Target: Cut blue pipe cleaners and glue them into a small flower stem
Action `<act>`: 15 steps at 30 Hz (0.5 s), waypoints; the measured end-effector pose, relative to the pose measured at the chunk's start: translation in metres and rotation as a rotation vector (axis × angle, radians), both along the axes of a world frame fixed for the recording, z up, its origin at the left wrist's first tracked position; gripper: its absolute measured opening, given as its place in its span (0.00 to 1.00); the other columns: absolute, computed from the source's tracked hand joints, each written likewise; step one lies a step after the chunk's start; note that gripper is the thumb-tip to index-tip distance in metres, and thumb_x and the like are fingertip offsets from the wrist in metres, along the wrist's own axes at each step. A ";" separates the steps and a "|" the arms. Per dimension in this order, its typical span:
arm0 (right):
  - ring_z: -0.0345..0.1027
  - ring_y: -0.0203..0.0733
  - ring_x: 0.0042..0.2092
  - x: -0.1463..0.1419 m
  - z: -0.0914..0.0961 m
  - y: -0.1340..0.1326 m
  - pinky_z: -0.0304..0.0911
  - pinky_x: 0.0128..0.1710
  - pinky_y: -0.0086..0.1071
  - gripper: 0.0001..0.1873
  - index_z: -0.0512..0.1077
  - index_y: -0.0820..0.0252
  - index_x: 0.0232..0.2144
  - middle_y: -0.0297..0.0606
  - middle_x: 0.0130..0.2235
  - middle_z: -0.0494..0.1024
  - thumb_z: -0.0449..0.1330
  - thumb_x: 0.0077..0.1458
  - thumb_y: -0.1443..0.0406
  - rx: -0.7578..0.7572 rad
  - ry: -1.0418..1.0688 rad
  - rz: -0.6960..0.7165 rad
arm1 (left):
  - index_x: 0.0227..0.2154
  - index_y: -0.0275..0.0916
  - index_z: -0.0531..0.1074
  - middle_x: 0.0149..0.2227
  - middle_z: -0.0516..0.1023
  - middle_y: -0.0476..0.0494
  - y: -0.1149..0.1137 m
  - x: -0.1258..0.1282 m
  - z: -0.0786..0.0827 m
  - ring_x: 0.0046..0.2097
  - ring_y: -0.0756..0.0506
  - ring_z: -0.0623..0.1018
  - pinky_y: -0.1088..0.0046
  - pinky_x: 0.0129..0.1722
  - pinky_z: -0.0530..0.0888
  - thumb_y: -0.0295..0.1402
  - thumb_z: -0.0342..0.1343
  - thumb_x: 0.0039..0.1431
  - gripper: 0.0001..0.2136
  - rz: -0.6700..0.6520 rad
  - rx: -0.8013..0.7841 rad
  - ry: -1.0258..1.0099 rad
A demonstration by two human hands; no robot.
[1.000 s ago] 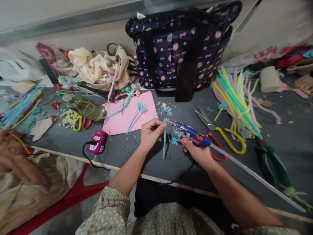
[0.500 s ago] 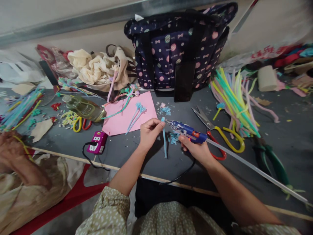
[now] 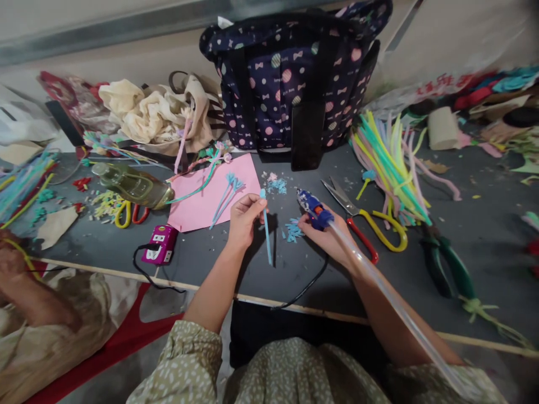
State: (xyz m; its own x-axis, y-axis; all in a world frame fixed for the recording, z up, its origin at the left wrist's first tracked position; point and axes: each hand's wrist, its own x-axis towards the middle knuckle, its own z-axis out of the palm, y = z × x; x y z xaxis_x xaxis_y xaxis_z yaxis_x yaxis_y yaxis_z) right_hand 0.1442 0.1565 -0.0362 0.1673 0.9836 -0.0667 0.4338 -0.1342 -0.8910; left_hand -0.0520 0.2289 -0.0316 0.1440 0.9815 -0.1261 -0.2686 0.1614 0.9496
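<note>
Pinched in my left hand (image 3: 245, 219) is a light blue pipe cleaner (image 3: 268, 238), its top end at my fingertips and the rest hanging down over the table. My right hand (image 3: 324, 233) grips a blue hot glue gun (image 3: 314, 206), whose nozzle points away from me and stands apart from the pipe cleaner. A long clear glue stick (image 3: 379, 286) sticks out of the gun's back, over my right forearm. Short blue pieces (image 3: 293, 230) lie beside my right hand, with a second blue pile (image 3: 278, 186) farther back. Two blue stems with tufted tops (image 3: 231, 191) rest on a pink sheet (image 3: 189, 206).
Scissors (image 3: 357, 212) and green-handled pliers (image 3: 450, 264) lie to the right, near bundled pipe cleaners (image 3: 387, 163). A patterned bag (image 3: 269, 84) with a phone (image 3: 309, 134) against it stands behind. Left are a bottle (image 3: 132, 185), a magenta power socket (image 3: 160, 244) and a co-worker's hand (image 3: 12, 264).
The glue gun has swung away from the pipe cleaner's top, its glue stick now angled toward me. My left hand has shifted slightly left with the pipe cleaner; the whole view has shifted a little.
</note>
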 end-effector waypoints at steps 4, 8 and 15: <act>0.70 0.40 0.31 -0.001 0.001 0.000 0.62 0.33 0.31 0.08 0.70 0.55 0.36 0.34 0.34 0.78 0.59 0.50 0.62 -0.058 -0.151 0.056 | 0.25 0.38 0.69 0.23 0.73 0.52 0.001 0.000 -0.002 0.20 0.56 0.67 0.80 0.19 0.64 0.36 0.66 0.47 0.11 -0.032 -0.007 -0.019; 0.71 0.44 0.36 0.002 -0.001 0.000 0.61 0.34 0.32 0.10 0.69 0.56 0.38 0.39 0.38 0.77 0.57 0.50 0.65 -0.019 -0.232 0.131 | 0.26 0.38 0.70 0.23 0.71 0.52 0.001 -0.001 -0.003 0.20 0.56 0.66 0.79 0.19 0.63 0.35 0.66 0.47 0.10 -0.037 0.006 -0.019; 0.69 0.47 0.39 -0.001 -0.013 0.003 0.60 0.35 0.33 0.09 0.65 0.56 0.38 0.42 0.38 0.73 0.55 0.50 0.66 0.041 -0.372 0.188 | 0.26 0.38 0.70 0.23 0.70 0.52 -0.002 0.001 0.000 0.21 0.56 0.66 0.80 0.20 0.64 0.36 0.65 0.47 0.10 -0.076 -0.010 0.001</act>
